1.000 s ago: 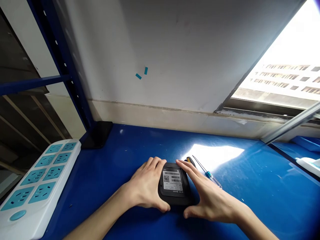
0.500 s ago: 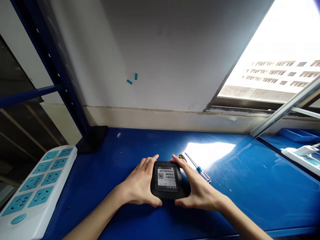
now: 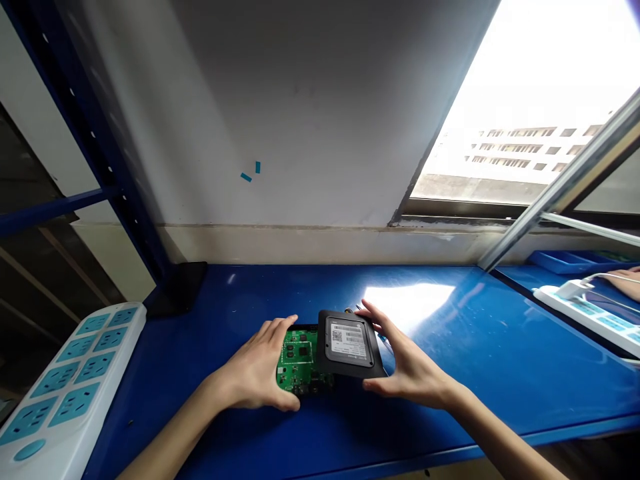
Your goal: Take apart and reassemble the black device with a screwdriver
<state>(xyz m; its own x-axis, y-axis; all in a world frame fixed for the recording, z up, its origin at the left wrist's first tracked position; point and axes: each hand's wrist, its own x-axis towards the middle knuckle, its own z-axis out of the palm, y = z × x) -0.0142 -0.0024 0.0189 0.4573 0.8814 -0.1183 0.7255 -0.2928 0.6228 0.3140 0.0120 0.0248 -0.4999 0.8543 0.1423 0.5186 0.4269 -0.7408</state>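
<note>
My left hand (image 3: 255, 370) grips the left side of a green circuit board (image 3: 299, 357), thumb at the near edge and fingers at the far edge. The board lies low over the blue table, its right part hidden beneath a black plastic cover (image 3: 327, 363). That cover, with a white printed label (image 3: 349, 342), is tilted above the board, and my right hand (image 3: 407, 357) holds it by its right side. Behind my right fingers a screwdriver (image 3: 384, 341) shows only in part.
A white power strip with teal sockets (image 3: 63, 380) lies at the left, beside a blue shelf post (image 3: 120, 180). At the right are another power strip (image 3: 593, 313), a blue tray (image 3: 560, 262) and another person's hand (image 3: 625, 283). A wall (image 3: 290, 133) rises behind the table.
The black cover has come up off the board and shifted right with my right hand, exposing green circuitry. My left hand stays on the board's side. The view has turned slightly right.
</note>
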